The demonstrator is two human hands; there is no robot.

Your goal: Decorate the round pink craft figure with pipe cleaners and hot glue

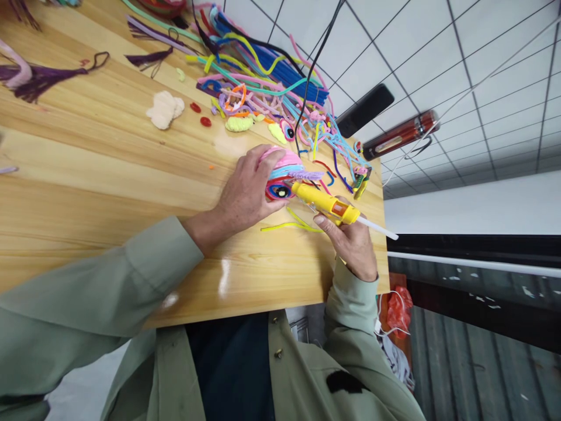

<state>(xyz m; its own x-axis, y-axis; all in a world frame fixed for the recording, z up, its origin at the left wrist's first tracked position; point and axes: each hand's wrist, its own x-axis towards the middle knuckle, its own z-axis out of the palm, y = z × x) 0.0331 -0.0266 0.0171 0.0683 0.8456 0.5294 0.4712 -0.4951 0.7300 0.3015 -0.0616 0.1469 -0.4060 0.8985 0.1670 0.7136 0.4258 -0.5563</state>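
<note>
My left hand [248, 190] is wrapped around a striped pink and blue pipe-cleaner craft piece [284, 166] with a large round eye of red, blue and black rings. A short lilac fuzzy strip sticks out from its right side. In my right hand [353, 242] is a yellow hot glue gun [326, 202], with a white glue stick poking from its back end. The gun's nozzle is at the craft piece, just beside the eye; whether it touches cannot be made out. Below them, yellow pipe cleaners [291, 224] lie on the table.
A wooden table [109, 175] carries a heap of coloured pipe cleaners [272, 64] at the back. Purple tassels [48, 76] and a cream-coloured fuzzy piece [165, 109] lie to the left. A black cable [315, 58] runs down towards my hands. A dark phone [366, 110] rests near the tiled wall.
</note>
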